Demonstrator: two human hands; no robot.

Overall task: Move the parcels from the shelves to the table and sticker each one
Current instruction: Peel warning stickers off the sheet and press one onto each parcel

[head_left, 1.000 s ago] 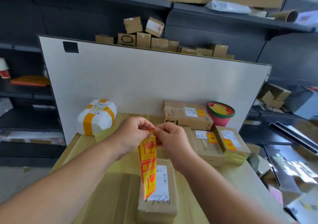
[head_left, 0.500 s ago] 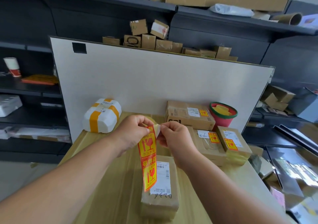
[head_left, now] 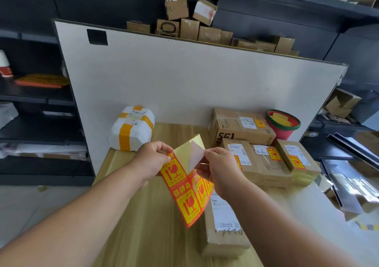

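sticker (head_left: 195, 159): top-right one on the sheet; only a corner was lifted half a second ago, now peeled wide, pale underside showing, lower edge apparently not yet free
backing (head_left: 189, 146): bare yellow triangle exposed where it sat
sticker sheet (head_left: 180, 186): held up above the counter (head_left: 155, 236), hanging tilted, just over the far end of the near parcel; more of its face turned to camera than before
left hand (head_left: 152, 160): pinches the sheet's top-left corner, anchoring it
right hand (head_left: 222, 170): pinches the peeled sticker's free corner; hands now apart, were nearly touching
near parcel (head_left: 224, 232): brown, flat on the counter, white address label up, no red-yellow sticker visible; likely the target
meaning: peel almost done; left to do is free the last edge and press it onto the near parcel
done pile (head_left: 268, 162): four brown parcels at back right, each showing a sticker
foam parcel (head_left: 133, 127): white with yellow tape, back left; no sticker visible from here
shelf parcels (head_left: 194, 28): small brown boxes behind the white board (head_left: 184, 82), not yet brought over
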